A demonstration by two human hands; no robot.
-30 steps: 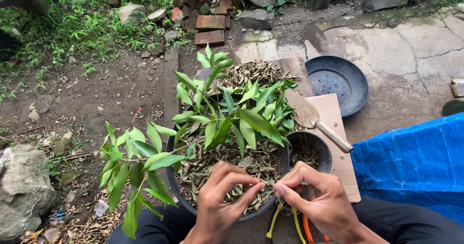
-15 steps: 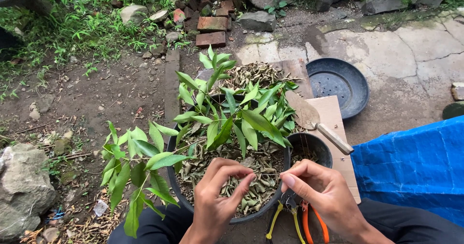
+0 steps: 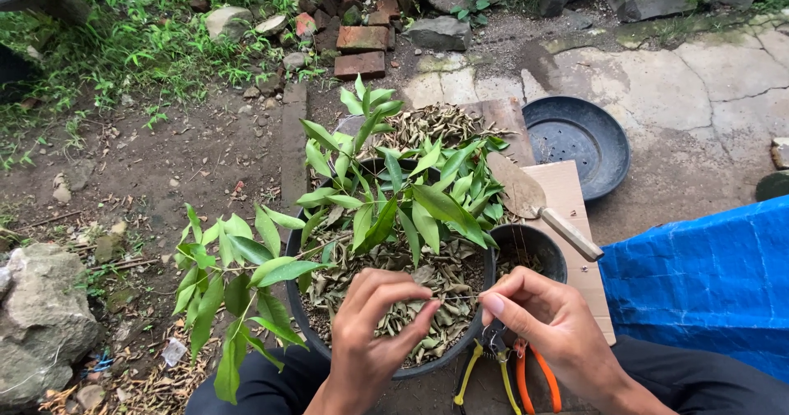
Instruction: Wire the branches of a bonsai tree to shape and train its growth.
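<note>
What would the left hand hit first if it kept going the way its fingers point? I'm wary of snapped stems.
Probably the left hand meets the plant's green leaves first, after dry leaves; depth unclear.

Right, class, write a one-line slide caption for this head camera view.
Two hands, left hand and right hand, pinch a thin wire over a leafy potted plant.

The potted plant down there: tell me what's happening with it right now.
A person sits over a black pot holding a leafy green plant, its soil covered with dry leaves. Both hands are low over the pot's near side: the left hand and right hand pinch what looks like a thin wire stretched between them. Pliers with yellow handles and orange-handled cutters lie just below the right hand. A trowel rests across a smaller black pot.
</note>
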